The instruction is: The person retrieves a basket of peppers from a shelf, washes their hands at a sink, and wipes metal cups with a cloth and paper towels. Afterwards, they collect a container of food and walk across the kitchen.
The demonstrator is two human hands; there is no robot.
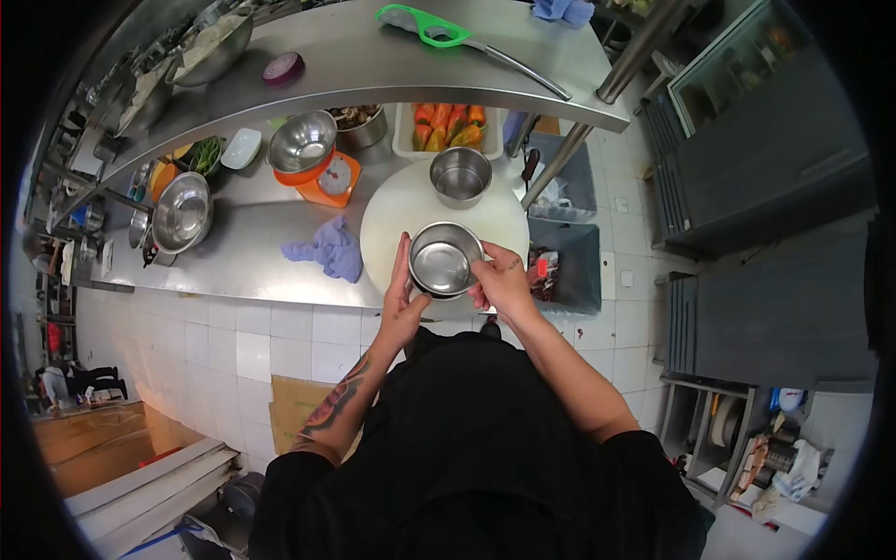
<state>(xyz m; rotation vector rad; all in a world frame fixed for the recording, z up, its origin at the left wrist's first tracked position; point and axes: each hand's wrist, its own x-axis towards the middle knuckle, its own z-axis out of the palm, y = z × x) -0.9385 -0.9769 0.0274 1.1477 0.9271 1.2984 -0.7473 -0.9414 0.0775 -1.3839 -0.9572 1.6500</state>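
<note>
Between my two hands is a small round steel bowl [442, 261], its shiny inside facing up and nothing seen in it. My left hand [401, 297] cups the bowl's left side, with the thumb near its lower rim. On the right side, my right hand [502, 280] grips the rim between thumb and fingers; some fingertips are hidden behind the bowl. Below it lies a round white cutting board [387, 217]. A second steel pot [461, 177] stands on the board's far part, just beyond the held bowl.
A tray of orange and red peppers [450, 125] sits behind the board. To the left are an orange kitchen scale [333, 182] bearing a steel bowl [303, 142], and a blue cloth [329, 250]. The overhead shelf [345, 70] holds half an onion [283, 69] and a green-handled tool [439, 32]. Grey bins [569, 271] stand right.
</note>
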